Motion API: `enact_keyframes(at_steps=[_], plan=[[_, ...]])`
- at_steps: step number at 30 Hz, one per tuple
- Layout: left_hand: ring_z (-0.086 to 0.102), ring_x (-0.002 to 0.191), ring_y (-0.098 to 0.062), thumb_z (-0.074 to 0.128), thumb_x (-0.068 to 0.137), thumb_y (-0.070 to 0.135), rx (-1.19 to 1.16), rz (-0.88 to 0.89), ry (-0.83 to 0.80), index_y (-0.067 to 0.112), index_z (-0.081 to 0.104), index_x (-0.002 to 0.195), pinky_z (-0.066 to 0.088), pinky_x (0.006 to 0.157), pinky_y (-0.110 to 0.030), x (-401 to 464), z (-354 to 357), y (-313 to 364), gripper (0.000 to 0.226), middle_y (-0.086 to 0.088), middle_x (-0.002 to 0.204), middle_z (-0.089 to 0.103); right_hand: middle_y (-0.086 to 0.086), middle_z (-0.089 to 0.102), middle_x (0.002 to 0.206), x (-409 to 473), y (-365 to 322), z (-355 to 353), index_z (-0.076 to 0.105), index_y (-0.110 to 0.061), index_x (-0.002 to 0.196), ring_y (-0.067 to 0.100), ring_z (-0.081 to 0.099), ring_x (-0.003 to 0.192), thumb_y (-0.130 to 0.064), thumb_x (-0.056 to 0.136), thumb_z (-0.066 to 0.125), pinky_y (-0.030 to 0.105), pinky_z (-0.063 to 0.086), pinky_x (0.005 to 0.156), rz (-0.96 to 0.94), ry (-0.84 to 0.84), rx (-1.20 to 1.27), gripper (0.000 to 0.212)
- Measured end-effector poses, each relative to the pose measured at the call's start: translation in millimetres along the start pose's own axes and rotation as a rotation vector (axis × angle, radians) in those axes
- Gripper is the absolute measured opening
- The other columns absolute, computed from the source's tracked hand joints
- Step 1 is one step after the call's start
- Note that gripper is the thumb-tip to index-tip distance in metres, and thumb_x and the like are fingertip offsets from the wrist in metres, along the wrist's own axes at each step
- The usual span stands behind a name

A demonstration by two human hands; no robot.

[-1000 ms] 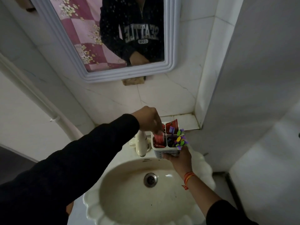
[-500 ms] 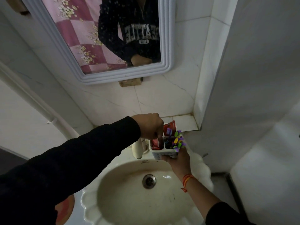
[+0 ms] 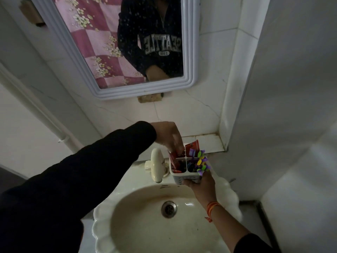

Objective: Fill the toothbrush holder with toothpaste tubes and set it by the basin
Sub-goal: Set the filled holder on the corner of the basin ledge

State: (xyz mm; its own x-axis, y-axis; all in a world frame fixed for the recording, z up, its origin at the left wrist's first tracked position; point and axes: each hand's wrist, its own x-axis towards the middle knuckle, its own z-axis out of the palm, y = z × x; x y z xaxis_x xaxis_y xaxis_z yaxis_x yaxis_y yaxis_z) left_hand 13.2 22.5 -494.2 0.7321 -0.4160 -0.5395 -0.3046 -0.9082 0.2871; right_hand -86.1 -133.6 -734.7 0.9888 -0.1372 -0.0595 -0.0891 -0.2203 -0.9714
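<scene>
Toothbrush holder (image 3: 184, 171): white, four compartments, held in the air over the back rim of the basin (image 3: 102, 216), just beside the tap (image 3: 156, 166); it does not stand on anything yet.
Right hand (image 3: 201, 185): grasps the holder from below and from the side, fingers closed around its base.
Left hand (image 3: 168, 136): fingers point down into the rear left compartment and touch a red toothpaste tube (image 3: 174, 159); I cannot tell if they pinch it or have let it go.
Contents: another red tube (image 3: 191, 147) stands up in the rear right compartment; coloured toothbrushes (image 3: 201, 162) fill the front right one.
Risk, tipping: the holder is carried by one hand only, so a push from the left hand can tilt it and drop the contents into the basin.
Risk, tube: the tube leans, so it can catch on the divider and fold.
Change from earlier: the holder sits slightly lower and nearer to the tap; the left hand is higher over the compartment, its fingers more spread.
</scene>
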Motion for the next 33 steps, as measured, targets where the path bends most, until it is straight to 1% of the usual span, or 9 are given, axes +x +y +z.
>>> enact_keyframes(at_steps=[3, 5, 11, 14, 18, 23, 26, 29, 33], plan=[[0.070, 0.098, -0.009, 0.065, 0.092, 0.015, -0.171, -0.108, 0.182, 0.021, 0.079, 0.112, 0.053, 0.101, -0.033, 21.2, -0.9, -11.6, 0.025, 0.005, 0.109, 0.078, -0.004, 0.069, 0.119, -1.9, 0.8, 0.2, 0.058, -0.013, 0.131, 0.010, 0.063, 0.113, -0.018, 0.062, 0.092, -0.003, 0.044, 0.080, 0.010, 0.006, -0.007, 0.077], [0.071, 0.105, -0.019, 0.056, 0.098, 0.017, -0.105, -0.215, 0.120, 0.012, 0.073, 0.122, 0.055, 0.100, -0.035, 40.2, 10.2, -17.0, 0.030, -0.003, 0.119, 0.075, -0.003, 0.069, 0.118, -3.4, 0.0, 0.1, 0.059, -0.011, 0.129, 0.011, 0.063, 0.113, -0.017, 0.063, 0.092, -0.004, 0.043, 0.080, 0.004, 0.006, -0.018, 0.074], [0.066, 0.074, -0.030, 0.042, 0.100, 0.060, -0.305, -0.373, 0.009, -0.003, 0.064, 0.107, 0.055, 0.062, -0.031, 72.8, 34.7, -13.4, 0.068, -0.016, 0.101, 0.064, -0.011, 0.073, 0.105, -0.8, 0.2, -2.0, 0.068, -0.021, 0.112, 0.008, 0.068, 0.108, -0.012, 0.064, 0.092, 0.005, 0.050, 0.081, 0.012, -0.008, -0.023, 0.054], [0.066, 0.062, -0.029, 0.043, 0.098, 0.063, -0.416, -0.373, 0.057, -0.003, 0.060, 0.108, 0.056, 0.051, -0.030, 73.5, 22.6, -5.3, 0.069, -0.017, 0.100, 0.062, -0.017, 0.072, 0.106, 4.6, -12.2, -14.0, 0.066, -0.027, 0.119, -0.009, 0.064, 0.103, -0.003, 0.070, 0.084, 0.008, 0.050, 0.088, -0.047, 0.029, -0.013, 0.058], [0.068, 0.049, -0.021, 0.049, 0.096, 0.062, -0.635, -0.361, 0.188, -0.001, 0.065, 0.111, 0.055, 0.044, -0.025, 79.1, -5.7, 1.7, 0.066, -0.013, 0.091, 0.069, -0.008, 0.071, 0.109, 37.3, -31.4, -35.3, 0.069, -0.011, 0.120, 0.007, 0.067, 0.105, 0.001, 0.069, 0.084, -0.002, 0.041, 0.086, -0.132, 0.118, -0.080, 0.055], [0.071, 0.085, -0.028, 0.056, 0.089, 0.063, -0.931, -0.335, 0.279, 0.017, 0.057, 0.126, 0.063, 0.076, -0.039, 105.1, -8.8, 11.0, 0.059, -0.015, 0.116, 0.068, 0.004, 0.073, 0.105, 80.4, -49.4, -57.8, 0.065, -0.012, 0.123, 0.019, 0.067, 0.100, 0.002, 0.070, 0.084, 0.000, 0.044, 0.074, -0.083, 0.131, -0.089, 0.058], [0.064, 0.068, -0.020, 0.055, 0.091, 0.059, -1.169, -0.366, 0.297, 0.010, 0.052, 0.142, 0.055, 0.059, -0.028, 113.4, -2.3, 19.4, 0.070, -0.010, 0.087, 0.064, 0.010, 0.074, 0.112, 95.3, -48.1, -66.4, 0.064, -0.010, 0.130, 0.022, 0.068, 0.105, -0.001, 0.071, 0.083, 0.012, 0.044, 0.081, -0.070, 0.181, -0.149, 0.062], [0.062, 0.039, -0.018, 0.050, 0.100, 0.048, -1.287, -0.328, 0.274, -0.003, 0.054, 0.122, 0.048, 0.035, -0.020, 113.7, -2.6, 33.3, 0.056, -0.012, 0.063, 0.059, 0.009, 0.072, 0.113, 102.2, -42.6, -70.4, 0.057, -0.010, 0.138, 0.017, 0.065, 0.103, -0.001, 0.074, 0.081, 0.014, 0.043, 0.080, -0.013, 0.202, -0.142, 0.069], [0.059, 0.037, -0.019, 0.049, 0.101, 0.047, -1.392, -0.315, 0.319, 0.002, 0.051, 0.114, 0.048, 0.036, -0.018, 113.0, -3.6, 45.2, 0.047, -0.013, 0.061, 0.053, 0.015, 0.072, 0.115, 111.0, -37.1, -66.3, 0.052, -0.011, 0.144, 0.027, 0.067, 0.107, -0.001, 0.074, 0.080, 0.028, 0.051, 0.091, 0.046, 0.294, -0.112, 0.076]])
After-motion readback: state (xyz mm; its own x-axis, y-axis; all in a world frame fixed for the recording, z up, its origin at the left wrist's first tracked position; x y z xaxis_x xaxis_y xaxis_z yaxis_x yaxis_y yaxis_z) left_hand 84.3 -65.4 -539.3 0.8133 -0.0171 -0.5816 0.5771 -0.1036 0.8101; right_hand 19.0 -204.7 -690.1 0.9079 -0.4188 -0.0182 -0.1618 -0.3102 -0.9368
